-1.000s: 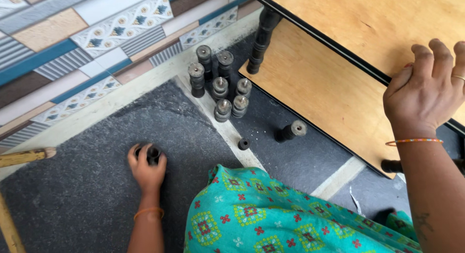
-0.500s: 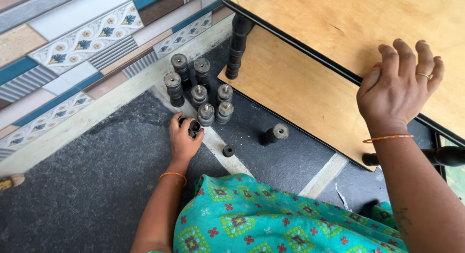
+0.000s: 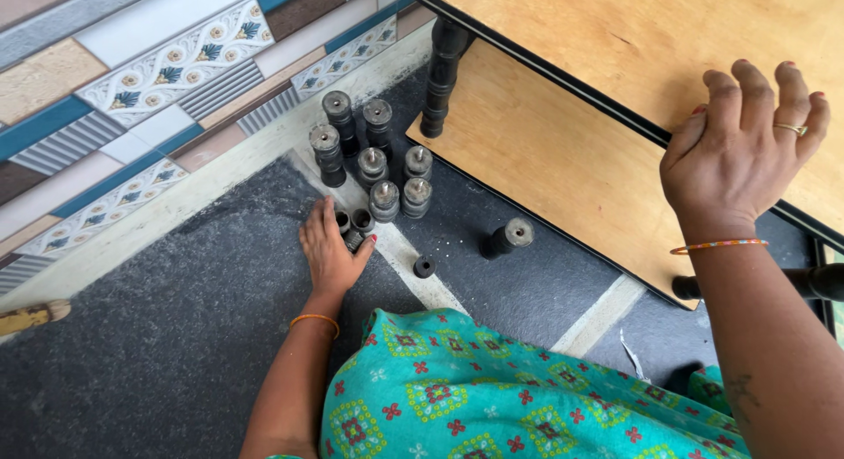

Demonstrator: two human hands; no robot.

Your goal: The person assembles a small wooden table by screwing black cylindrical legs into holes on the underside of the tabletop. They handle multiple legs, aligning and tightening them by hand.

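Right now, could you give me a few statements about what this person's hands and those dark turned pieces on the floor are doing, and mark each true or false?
1. The left hand rests on the floor against small dark spacer pieces. True.
2. The right hand lies flat on the upper wooden shelf board. True.
3. The right hand holds one of the turned posts. False: it holds nothing, its fingers spread on the board.
4. All the dark turned posts stand upright. False: one post lies on its side near the lower shelf board.
5. The clustered posts stand on the wooden shelf. False: they stand on the floor beside the tiled wall.
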